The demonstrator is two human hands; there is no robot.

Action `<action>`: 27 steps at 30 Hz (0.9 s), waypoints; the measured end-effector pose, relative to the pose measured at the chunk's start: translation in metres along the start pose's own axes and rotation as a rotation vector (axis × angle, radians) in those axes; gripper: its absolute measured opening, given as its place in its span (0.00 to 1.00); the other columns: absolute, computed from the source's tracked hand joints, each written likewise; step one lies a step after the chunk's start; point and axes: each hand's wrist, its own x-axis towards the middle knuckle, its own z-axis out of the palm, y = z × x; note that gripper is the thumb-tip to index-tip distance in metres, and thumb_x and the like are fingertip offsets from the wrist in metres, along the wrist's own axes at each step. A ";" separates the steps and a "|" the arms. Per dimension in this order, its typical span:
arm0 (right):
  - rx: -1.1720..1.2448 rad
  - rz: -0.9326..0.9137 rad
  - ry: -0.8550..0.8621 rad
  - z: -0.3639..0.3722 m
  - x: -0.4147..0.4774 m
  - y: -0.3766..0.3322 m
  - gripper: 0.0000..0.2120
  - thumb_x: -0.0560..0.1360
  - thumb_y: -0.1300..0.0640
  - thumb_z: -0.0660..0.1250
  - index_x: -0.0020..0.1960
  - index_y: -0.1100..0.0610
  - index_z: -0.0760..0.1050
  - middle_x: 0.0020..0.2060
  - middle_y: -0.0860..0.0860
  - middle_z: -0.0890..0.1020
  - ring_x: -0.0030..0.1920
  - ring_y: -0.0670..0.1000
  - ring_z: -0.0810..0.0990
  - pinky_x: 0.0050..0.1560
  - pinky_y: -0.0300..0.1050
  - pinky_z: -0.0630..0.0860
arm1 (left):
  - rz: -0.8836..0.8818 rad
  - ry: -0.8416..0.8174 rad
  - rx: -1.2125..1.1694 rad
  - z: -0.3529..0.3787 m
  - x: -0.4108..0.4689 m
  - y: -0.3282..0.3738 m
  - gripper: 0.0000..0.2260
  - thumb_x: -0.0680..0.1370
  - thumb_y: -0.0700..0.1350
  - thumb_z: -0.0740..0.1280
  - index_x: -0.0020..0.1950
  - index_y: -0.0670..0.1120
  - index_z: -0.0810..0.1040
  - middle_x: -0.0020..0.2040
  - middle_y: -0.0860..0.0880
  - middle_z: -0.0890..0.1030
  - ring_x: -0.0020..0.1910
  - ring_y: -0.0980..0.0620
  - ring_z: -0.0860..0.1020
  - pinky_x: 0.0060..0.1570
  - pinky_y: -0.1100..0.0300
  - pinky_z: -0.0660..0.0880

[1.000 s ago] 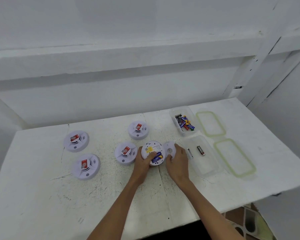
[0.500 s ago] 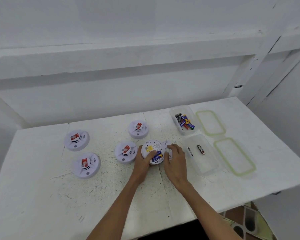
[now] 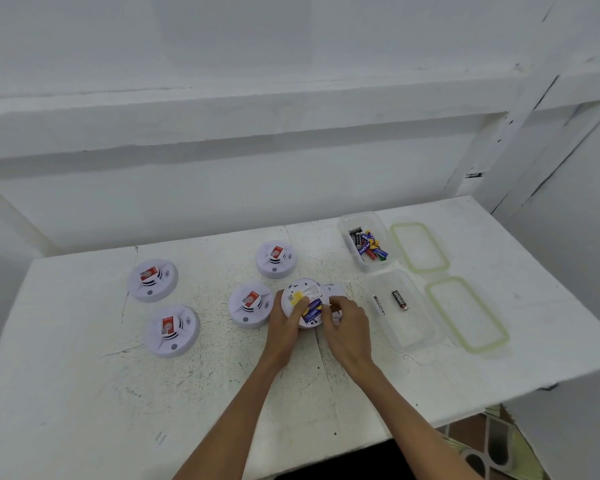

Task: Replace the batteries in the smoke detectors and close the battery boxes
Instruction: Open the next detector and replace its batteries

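Head view. On the white worktop (image 3: 84,393) an overturned smoke detector (image 3: 300,292) lies at centre, its battery bay open and holding blue-and-yellow batteries (image 3: 311,309). The left hand (image 3: 284,329) has its grip curled round the detector's left rim, thumb on top. The right hand (image 3: 349,329) has its grip drawn together at the batteries' right end; whether it pinches one cannot be told. The detached cover (image 3: 336,293) lies just beside, partly under that hand. Four closed detectors (image 3: 250,309) lie to the left. To the right stand a battery-filled tub (image 3: 347,226), a second tub (image 3: 413,337) holding two cells, and two lids (image 3: 466,313).
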 end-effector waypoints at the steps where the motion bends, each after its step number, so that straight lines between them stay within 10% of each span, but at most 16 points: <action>1: 0.045 0.009 -0.010 -0.001 0.000 -0.002 0.11 0.81 0.49 0.63 0.60 0.50 0.77 0.50 0.45 0.82 0.49 0.44 0.80 0.47 0.42 0.80 | 0.016 -0.004 0.009 0.000 -0.001 0.000 0.15 0.83 0.47 0.68 0.70 0.50 0.74 0.64 0.48 0.82 0.61 0.51 0.82 0.53 0.59 0.82; 7: 0.298 0.146 -0.087 -0.008 -0.001 -0.009 0.08 0.81 0.54 0.64 0.60 0.50 0.73 0.43 0.46 0.83 0.41 0.41 0.84 0.39 0.34 0.80 | 0.082 -0.036 0.047 0.000 -0.007 0.002 0.19 0.83 0.56 0.65 0.71 0.50 0.74 0.65 0.48 0.82 0.62 0.50 0.82 0.58 0.54 0.82; 13: 0.573 0.378 -0.020 -0.010 0.015 -0.014 0.10 0.80 0.53 0.66 0.60 0.51 0.72 0.50 0.49 0.81 0.48 0.47 0.84 0.48 0.51 0.84 | 0.098 -0.045 0.142 0.000 -0.006 0.002 0.12 0.82 0.47 0.69 0.65 0.47 0.76 0.59 0.49 0.84 0.57 0.53 0.84 0.50 0.60 0.82; 19: 0.564 0.354 0.042 -0.013 0.026 -0.020 0.15 0.77 0.48 0.70 0.61 0.50 0.73 0.51 0.51 0.83 0.47 0.47 0.84 0.40 0.37 0.78 | 0.071 -0.034 0.183 -0.001 -0.006 -0.003 0.10 0.84 0.46 0.66 0.51 0.38 0.75 0.46 0.45 0.82 0.47 0.50 0.82 0.43 0.65 0.78; 27: 0.528 0.268 0.001 -0.016 0.028 -0.016 0.08 0.79 0.51 0.68 0.56 0.50 0.78 0.50 0.47 0.84 0.48 0.44 0.84 0.45 0.38 0.80 | 0.117 -0.120 0.144 -0.001 -0.008 0.004 0.22 0.80 0.41 0.66 0.74 0.49 0.71 0.66 0.51 0.80 0.61 0.54 0.82 0.52 0.58 0.82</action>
